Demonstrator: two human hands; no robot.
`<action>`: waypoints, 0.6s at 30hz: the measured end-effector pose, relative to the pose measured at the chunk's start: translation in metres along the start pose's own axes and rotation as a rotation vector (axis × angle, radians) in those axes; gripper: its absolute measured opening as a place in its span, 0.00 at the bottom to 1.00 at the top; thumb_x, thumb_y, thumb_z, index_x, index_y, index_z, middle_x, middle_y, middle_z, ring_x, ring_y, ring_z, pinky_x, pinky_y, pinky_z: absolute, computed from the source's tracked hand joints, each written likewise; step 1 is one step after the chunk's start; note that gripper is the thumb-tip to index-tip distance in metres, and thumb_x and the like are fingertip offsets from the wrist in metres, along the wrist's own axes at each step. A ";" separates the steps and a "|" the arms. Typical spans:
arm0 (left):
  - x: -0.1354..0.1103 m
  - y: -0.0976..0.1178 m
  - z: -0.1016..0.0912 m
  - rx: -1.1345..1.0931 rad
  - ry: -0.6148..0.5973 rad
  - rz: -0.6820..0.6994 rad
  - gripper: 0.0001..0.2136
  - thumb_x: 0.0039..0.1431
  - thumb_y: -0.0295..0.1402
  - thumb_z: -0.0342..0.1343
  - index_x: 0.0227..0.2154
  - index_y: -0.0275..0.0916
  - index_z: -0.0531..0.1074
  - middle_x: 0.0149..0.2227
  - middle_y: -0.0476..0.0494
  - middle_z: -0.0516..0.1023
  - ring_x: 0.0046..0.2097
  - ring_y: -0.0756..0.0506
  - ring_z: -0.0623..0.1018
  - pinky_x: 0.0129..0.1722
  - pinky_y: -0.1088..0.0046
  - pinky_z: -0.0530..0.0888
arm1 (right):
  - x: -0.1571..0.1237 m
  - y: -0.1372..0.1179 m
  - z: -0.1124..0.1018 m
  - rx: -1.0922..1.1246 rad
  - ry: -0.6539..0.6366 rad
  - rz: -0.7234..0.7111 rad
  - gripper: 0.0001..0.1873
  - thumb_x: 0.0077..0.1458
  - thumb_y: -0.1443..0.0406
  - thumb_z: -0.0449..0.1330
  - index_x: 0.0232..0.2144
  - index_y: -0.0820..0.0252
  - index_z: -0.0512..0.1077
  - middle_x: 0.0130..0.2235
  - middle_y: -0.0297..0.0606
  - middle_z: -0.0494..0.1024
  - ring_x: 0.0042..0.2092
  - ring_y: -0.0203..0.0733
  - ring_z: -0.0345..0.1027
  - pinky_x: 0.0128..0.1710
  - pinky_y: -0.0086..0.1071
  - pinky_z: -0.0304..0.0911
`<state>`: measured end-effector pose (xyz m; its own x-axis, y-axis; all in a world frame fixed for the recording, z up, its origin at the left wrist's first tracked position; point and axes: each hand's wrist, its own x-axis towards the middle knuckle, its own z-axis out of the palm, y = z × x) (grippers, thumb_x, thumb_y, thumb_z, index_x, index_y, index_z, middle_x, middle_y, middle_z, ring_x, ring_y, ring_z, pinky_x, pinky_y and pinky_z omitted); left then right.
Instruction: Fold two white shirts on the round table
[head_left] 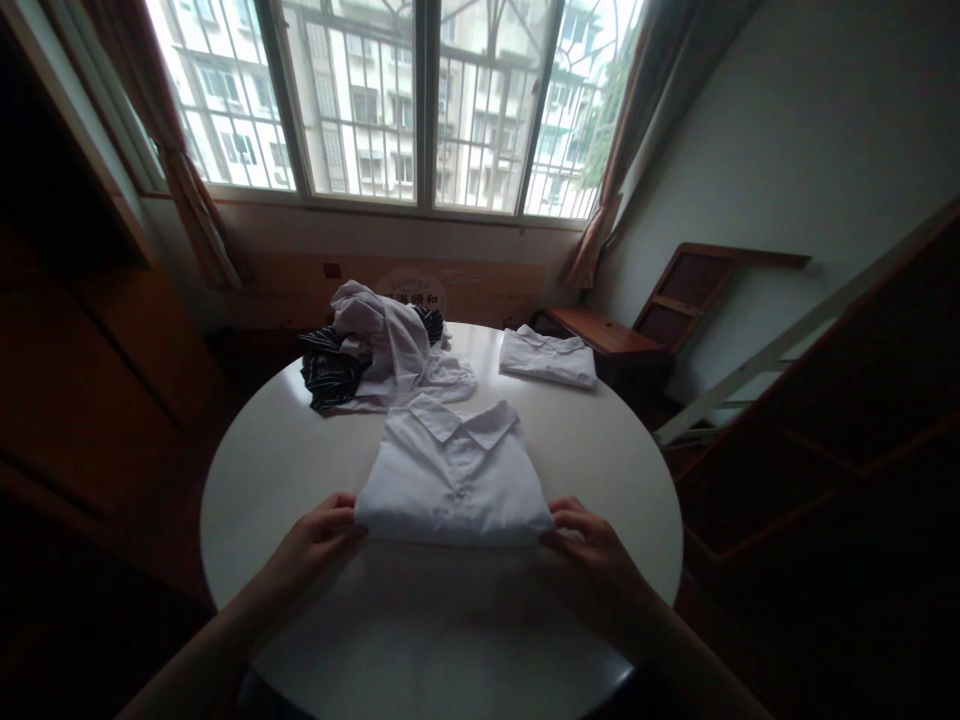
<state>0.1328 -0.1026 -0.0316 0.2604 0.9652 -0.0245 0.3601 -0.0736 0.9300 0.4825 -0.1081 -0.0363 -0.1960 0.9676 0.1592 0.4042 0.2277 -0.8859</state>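
A white collared shirt [457, 480] lies folded on the round white table [285, 470], its collar pointing away from me and its buttons facing up. My left hand [334, 528] pinches the near left corner of the folded shirt between thumb and fingers. At the near right corner, my right hand [577, 530] grips the fabric the same way. The folded edge runs straight between both hands, close to the table top. The fingertips under the cloth are partly hidden.
Beyond the shirt, a loose heap of white clothing [394, 345] lies with a black striped garment [330, 370]. Another folded white shirt [547, 358] rests at the far right of the table. A wooden chair [615, 330] stands by the wall, below a barred window [427, 110].
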 end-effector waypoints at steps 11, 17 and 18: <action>0.001 0.015 0.001 0.001 0.093 -0.061 0.16 0.44 0.48 0.56 0.23 0.39 0.77 0.36 0.41 0.71 0.38 0.43 0.72 0.35 0.70 0.70 | 0.007 -0.011 -0.011 -0.164 0.083 -0.159 0.09 0.46 0.58 0.61 0.22 0.56 0.73 0.30 0.37 0.72 0.37 0.42 0.64 0.38 0.36 0.59; -0.003 0.011 0.004 -0.029 0.122 -0.091 0.16 0.43 0.47 0.57 0.22 0.37 0.77 0.36 0.40 0.69 0.36 0.44 0.72 0.33 0.71 0.70 | 0.003 -0.010 -0.009 -0.181 0.110 -0.135 0.09 0.46 0.57 0.62 0.21 0.55 0.72 0.29 0.36 0.72 0.36 0.42 0.64 0.37 0.36 0.59; -0.003 0.010 0.004 -0.034 0.125 -0.091 0.16 0.43 0.47 0.57 0.22 0.37 0.77 0.36 0.41 0.68 0.36 0.44 0.71 0.32 0.72 0.69 | 0.003 -0.009 -0.008 -0.177 0.116 -0.134 0.09 0.45 0.58 0.62 0.20 0.56 0.72 0.29 0.36 0.72 0.36 0.42 0.64 0.37 0.36 0.59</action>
<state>0.1395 -0.1077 -0.0239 0.1133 0.9914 -0.0655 0.3464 0.0224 0.9378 0.4857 -0.1062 -0.0239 -0.1591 0.9311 0.3283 0.5338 0.3609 -0.7647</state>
